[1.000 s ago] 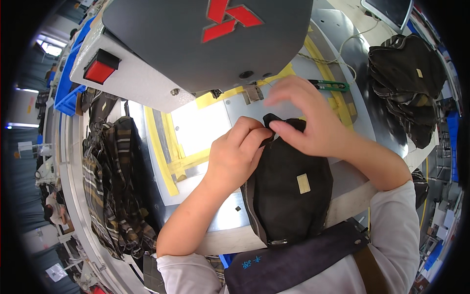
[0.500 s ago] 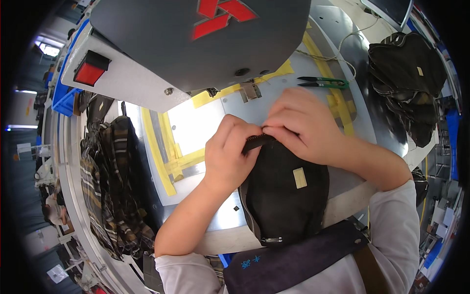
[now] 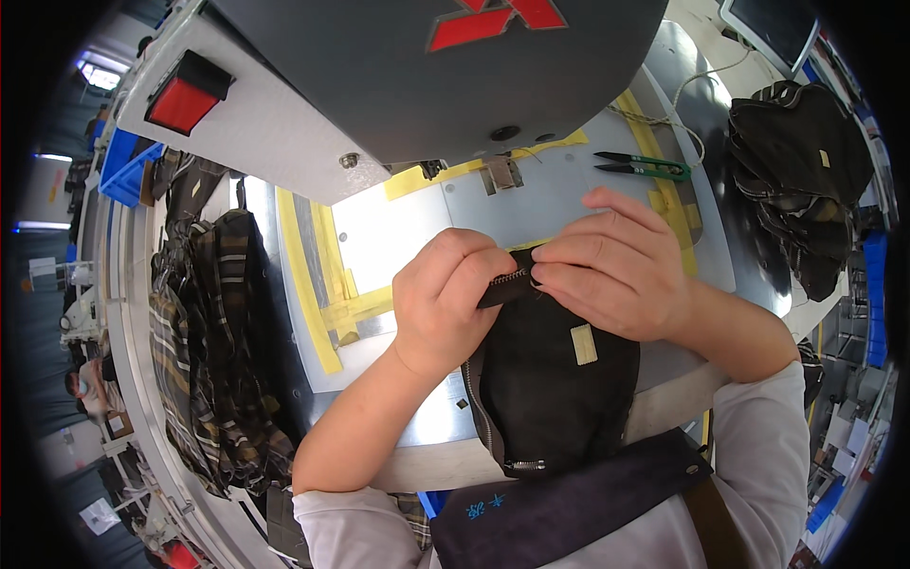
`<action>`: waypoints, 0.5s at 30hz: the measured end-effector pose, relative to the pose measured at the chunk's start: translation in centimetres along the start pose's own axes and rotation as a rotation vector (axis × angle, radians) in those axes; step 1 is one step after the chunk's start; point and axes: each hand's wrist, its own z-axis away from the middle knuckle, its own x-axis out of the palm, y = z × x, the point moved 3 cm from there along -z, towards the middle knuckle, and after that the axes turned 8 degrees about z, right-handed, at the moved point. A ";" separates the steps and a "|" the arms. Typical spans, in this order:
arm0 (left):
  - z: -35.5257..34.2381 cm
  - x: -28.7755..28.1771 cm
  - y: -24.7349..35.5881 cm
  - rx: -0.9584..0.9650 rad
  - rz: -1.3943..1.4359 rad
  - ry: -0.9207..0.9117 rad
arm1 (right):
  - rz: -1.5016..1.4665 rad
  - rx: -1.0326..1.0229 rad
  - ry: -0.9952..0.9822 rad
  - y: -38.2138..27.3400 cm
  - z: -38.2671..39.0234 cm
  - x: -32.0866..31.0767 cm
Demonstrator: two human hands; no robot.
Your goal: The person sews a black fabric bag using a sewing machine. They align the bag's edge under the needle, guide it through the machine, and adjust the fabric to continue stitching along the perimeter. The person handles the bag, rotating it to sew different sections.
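Observation:
A dark fabric piece [image 3: 545, 398] with a pale yellow tag [image 3: 585, 344] lies over the table's near edge. Along its side and upper end runs a metal-toothed zipper [image 3: 509, 278]. My left hand [image 3: 445, 299] is closed on the zipper's edge at the top, thumb and fingers pinched. Right beside it, my right hand [image 3: 616, 270] pinches the same top edge between thumb and index finger, the other fingers loosely curled. Both hands keep that end raised a little. What lies under my fingertips is hidden.
A large grey sewing machine head [image 3: 455, 76] hangs just beyond my hands. Green-handled thread snips [image 3: 645, 166] lie at the far right of the yellow-taped plate [image 3: 379, 337]. Dark garments [image 3: 791, 180] are heaped at right, plaid ones [image 3: 213, 351] at left.
My right hand has turned and shifted slightly right and down, its fingers less tightly bunched. More of the zipper's top end shows between my hands. The whole view has shifted a little.

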 end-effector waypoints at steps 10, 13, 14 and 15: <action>0.3 0.5 -0.1 -0.119 0.097 -0.083 | -0.041 0.056 -0.071 -0.2 -0.2 0.4; 0.3 0.6 -0.1 -0.244 0.111 -0.165 | -0.137 0.120 -0.117 0.5 -0.1 0.7; 0.3 0.7 -0.1 -0.286 0.113 -0.204 | -0.188 0.157 -0.154 0.9 -0.1 0.9; 0.2 0.8 -0.3 -0.384 0.147 -0.233 | -0.239 0.194 -0.190 1.3 0.0 1.2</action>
